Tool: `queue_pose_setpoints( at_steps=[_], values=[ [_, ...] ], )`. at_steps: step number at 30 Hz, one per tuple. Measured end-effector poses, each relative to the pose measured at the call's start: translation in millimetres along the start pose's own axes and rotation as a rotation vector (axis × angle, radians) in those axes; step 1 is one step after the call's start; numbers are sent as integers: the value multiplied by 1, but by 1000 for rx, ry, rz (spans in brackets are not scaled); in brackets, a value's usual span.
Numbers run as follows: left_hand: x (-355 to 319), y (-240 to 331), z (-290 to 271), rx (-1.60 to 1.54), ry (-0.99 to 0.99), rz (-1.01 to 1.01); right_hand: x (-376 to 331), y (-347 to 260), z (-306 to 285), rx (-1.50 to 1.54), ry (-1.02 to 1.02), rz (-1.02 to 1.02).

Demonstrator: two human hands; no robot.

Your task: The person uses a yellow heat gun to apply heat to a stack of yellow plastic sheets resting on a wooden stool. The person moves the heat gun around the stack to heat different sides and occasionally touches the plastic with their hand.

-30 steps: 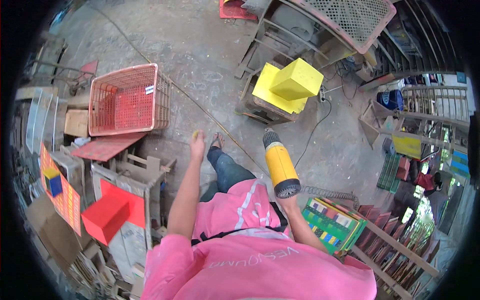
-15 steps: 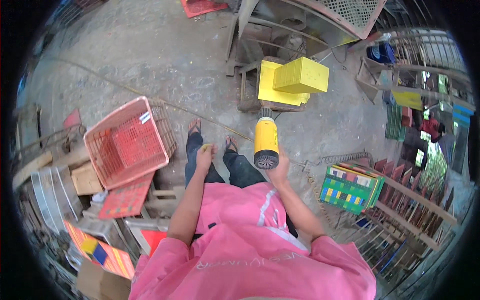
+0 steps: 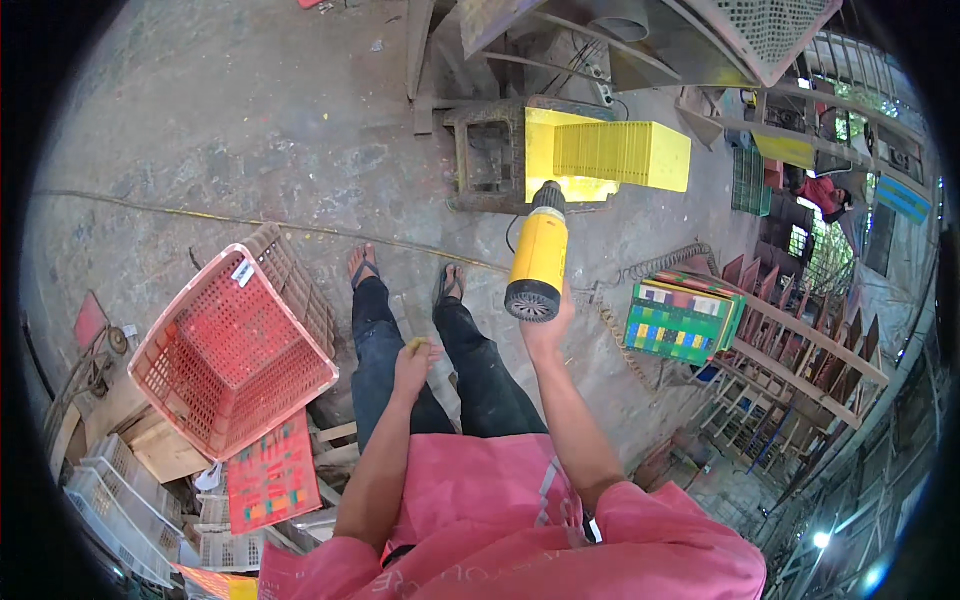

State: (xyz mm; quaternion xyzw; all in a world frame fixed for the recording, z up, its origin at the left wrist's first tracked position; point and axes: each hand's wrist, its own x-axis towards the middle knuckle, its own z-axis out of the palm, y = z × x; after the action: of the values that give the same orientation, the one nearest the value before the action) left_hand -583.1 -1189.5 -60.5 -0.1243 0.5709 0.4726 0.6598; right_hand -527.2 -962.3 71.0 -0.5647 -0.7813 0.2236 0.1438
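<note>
My right hand (image 3: 549, 327) is wrapped round the grip of a yellow heat gun (image 3: 541, 252), whose round vented black back end faces me. Its dark ridged nozzle points away, toward a row of thin yellow plates (image 3: 620, 152) standing close together on a yellow sheet (image 3: 540, 150). The sheet lies on a dark low stool (image 3: 490, 165). Over my left thigh, my left hand (image 3: 412, 370) is closed with its fingers drawn together. A small yellow patch shows at its fingertips, too small to tell whether it is a thing or a stain.
A red plastic crate (image 3: 235, 355) lies tilted at left, above a red patterned board (image 3: 270, 475). To the right, green boards with coloured squares (image 3: 670, 325) lean by a wooden rack (image 3: 795, 365). A cable (image 3: 250, 222) crosses the floor. A person (image 3: 825, 195) is far right.
The view has shifted, with more of my legs showing. The heat gun is still in my right hand, its nozzle now angled slightly right. The yellow plates now show more of their edges.
</note>
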Motion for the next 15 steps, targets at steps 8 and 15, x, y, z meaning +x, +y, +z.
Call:
queue_pose_setpoints(
  at_steps=[8, 15],
  values=[
    [-1, 13, -15, 5, -27, -89, 13, -29, -6, 188, 144, -125],
    [2, 8, -26, -69, -42, -106, 9, -33, -13, 296, 323, -174]
  ],
)
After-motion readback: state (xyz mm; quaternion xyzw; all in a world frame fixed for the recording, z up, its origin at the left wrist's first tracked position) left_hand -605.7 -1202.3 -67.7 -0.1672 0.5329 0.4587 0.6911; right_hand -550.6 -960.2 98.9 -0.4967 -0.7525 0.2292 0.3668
